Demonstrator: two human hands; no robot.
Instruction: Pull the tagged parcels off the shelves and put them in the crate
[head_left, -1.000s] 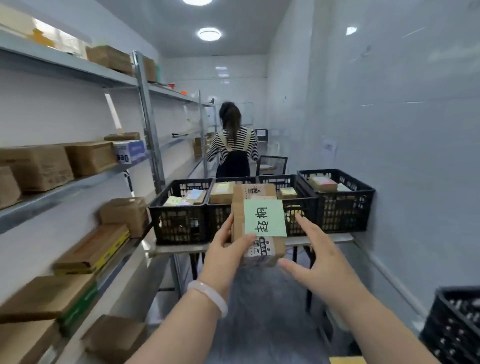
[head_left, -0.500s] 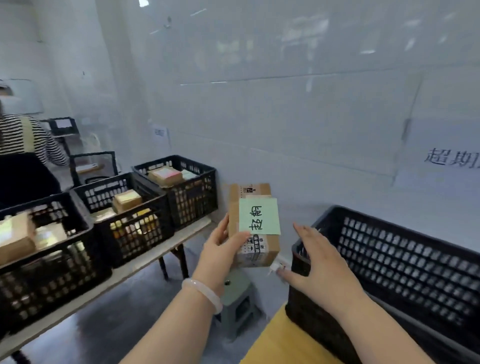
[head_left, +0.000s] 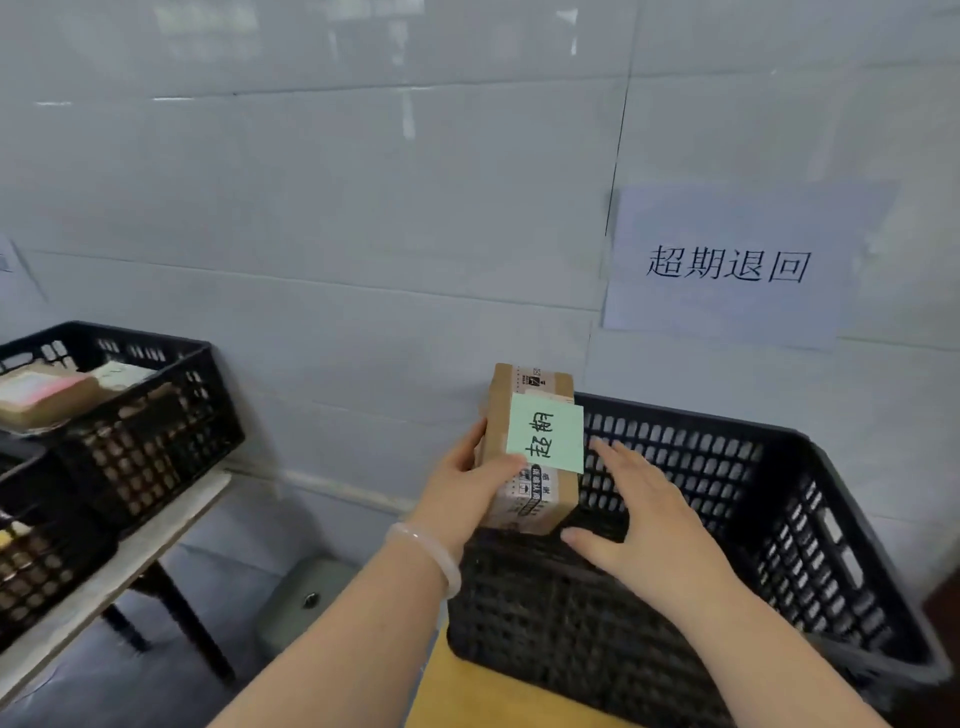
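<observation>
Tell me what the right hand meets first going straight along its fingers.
Likely the tagged parcel in the left hand; if the right hand passes behind it, the crate's far wall. Depth unclear.

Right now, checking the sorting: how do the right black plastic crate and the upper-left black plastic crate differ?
The right black plastic crate shows no parcels inside; the upper-left black plastic crate holds cardboard parcels. The right one sits on a yellow surface, the upper-left on a pale bench. Both have perforated walls.
</observation>
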